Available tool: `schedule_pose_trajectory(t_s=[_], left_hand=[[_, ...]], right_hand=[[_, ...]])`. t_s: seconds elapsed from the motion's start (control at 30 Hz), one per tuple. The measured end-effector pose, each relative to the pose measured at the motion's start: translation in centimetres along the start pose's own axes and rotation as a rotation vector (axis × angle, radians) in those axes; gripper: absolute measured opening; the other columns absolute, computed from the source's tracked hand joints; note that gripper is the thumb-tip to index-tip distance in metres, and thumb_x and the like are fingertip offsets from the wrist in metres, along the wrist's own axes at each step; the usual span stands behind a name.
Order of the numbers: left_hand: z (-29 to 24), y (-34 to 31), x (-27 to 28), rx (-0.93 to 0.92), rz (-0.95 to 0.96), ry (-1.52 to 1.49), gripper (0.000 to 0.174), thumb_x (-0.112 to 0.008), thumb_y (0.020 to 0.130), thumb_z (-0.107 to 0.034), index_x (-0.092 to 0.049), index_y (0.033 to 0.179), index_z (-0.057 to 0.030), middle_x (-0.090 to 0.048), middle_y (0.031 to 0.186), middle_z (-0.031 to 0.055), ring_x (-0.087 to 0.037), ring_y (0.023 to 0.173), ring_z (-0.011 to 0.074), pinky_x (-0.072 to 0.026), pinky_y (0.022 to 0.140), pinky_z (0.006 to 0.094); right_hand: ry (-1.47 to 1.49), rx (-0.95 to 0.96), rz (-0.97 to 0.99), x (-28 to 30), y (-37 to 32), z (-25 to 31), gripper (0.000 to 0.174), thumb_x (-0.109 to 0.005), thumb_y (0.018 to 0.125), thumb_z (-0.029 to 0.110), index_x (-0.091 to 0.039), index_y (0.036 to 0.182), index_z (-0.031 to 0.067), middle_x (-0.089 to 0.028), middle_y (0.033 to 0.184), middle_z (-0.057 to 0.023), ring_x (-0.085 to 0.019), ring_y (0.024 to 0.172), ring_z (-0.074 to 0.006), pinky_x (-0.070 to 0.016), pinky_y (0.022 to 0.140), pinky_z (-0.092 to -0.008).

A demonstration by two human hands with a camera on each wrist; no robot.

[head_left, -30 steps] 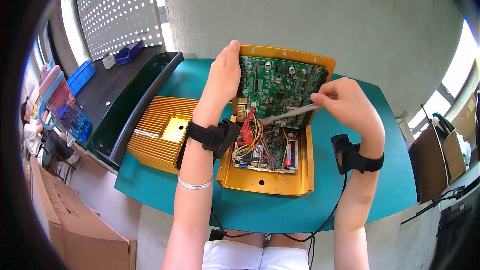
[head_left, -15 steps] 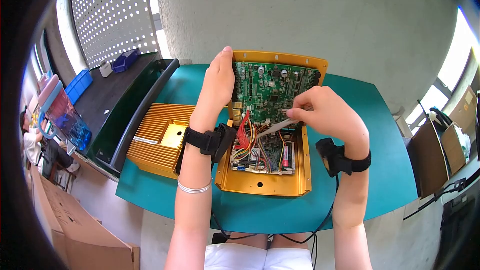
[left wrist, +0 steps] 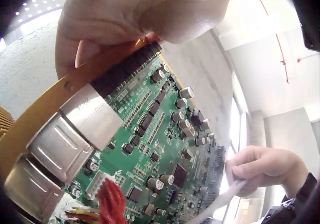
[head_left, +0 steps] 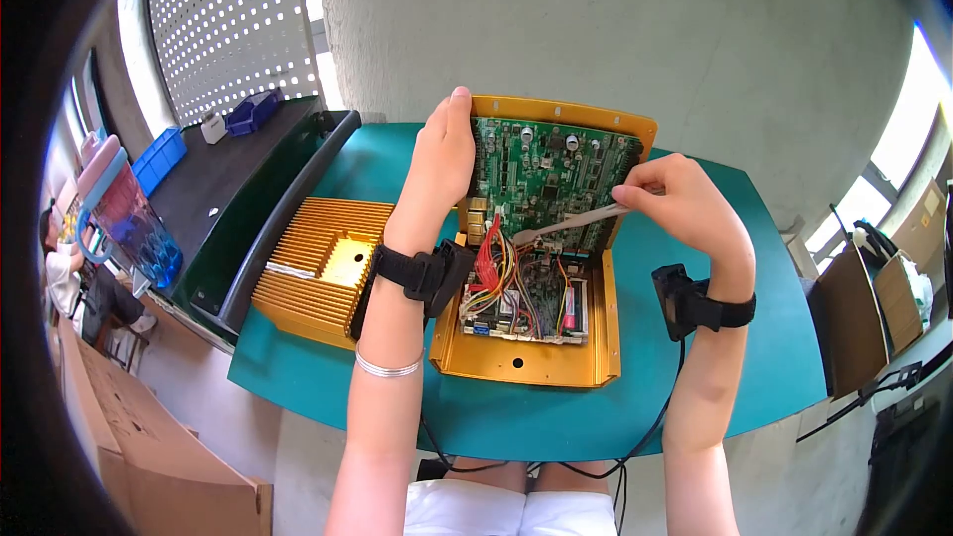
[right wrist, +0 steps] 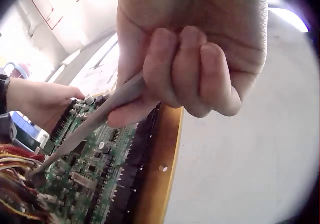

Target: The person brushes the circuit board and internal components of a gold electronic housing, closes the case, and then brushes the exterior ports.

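My left hand [head_left: 444, 154] grips the left edge of an upright gold panel [head_left: 564, 106], with fingers behind it in the left wrist view. A green circuit board [left wrist: 150, 154] with capacitors is mounted on this panel. My right hand [head_left: 685, 201] pinches a slim grey brush-like stick [right wrist: 85, 131] between thumb and curled fingers. Its darker far end rests among the coloured wires [head_left: 493, 263] at the foot of the board. Below stands the gold case base [head_left: 518, 367], holding a second board with connectors.
A finned gold heat sink [head_left: 323, 258] lies on the teal table [head_left: 715, 377] at the left. Beyond it stand a dark workbench [head_left: 238, 169], blue bins [head_left: 159, 161] and a drinking bottle [head_left: 129, 223]. Black cables [head_left: 650, 442] hang over the table's front edge.
My right hand dipped down and left with the grey brush-like stick half a second ago, then came back up and right. My left hand keeps its hold on the panel.
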State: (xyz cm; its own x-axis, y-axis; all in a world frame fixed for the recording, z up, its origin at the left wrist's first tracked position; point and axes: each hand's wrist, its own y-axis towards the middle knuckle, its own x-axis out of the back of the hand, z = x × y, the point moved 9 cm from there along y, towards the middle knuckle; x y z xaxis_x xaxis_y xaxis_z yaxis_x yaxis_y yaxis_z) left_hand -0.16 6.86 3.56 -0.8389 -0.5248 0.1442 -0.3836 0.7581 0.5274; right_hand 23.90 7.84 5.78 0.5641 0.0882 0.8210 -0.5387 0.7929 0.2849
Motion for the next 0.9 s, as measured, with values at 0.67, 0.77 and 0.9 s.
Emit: schedule_pose_trajectory(t_s=[0.67,0.77,0.9], left_hand=[[0.4,0.3,0.0,0.035,0.013,-0.024,0.057,-0.035,0.101,-0.04,-0.051,0.121,0.0108,-0.058,0.121,0.0262,-0.053,0.117,0.032,-0.0369,0.101,0.0347],[0.0,0.1,0.0,0.04,0.012,-0.058,0.056,-0.035,0.101,-0.04,-0.052,0.119,0.0106,-0.059,0.118,0.0255,-0.054,0.114,0.0317,-0.0374,0.1,0.0345],[0.1,0.1,-0.1,0.061,0.035,-0.039,0.055,-0.035,0.101,-0.04,-0.052,0.117,0.0096,-0.06,0.115,0.0252,-0.055,0.11,0.0315,-0.038,0.098,0.0347]], right_hand=[[-0.011,0.023,0.33,-3.1,-0.9,3.2,0.023,-0.063,0.085,0.02,-0.067,0.085,-0.0023,-0.058,0.063,-0.0095,-0.051,0.059,-0.0145,-0.0418,0.057,-0.0289],[0.026,-0.008,0.321,-2.3,-1.1,2.5,0.022,-0.064,0.084,0.019,-0.066,0.083,-0.0024,-0.055,0.062,-0.0064,-0.048,0.06,-0.0105,-0.0404,0.057,-0.0262],[0.093,0.042,0.118,-0.3,-1.2,1.5,0.023,-0.065,0.083,0.02,-0.066,0.083,-0.0035,-0.058,0.065,-0.0081,-0.052,0.06,-0.0137,-0.0434,0.059,-0.0274]])
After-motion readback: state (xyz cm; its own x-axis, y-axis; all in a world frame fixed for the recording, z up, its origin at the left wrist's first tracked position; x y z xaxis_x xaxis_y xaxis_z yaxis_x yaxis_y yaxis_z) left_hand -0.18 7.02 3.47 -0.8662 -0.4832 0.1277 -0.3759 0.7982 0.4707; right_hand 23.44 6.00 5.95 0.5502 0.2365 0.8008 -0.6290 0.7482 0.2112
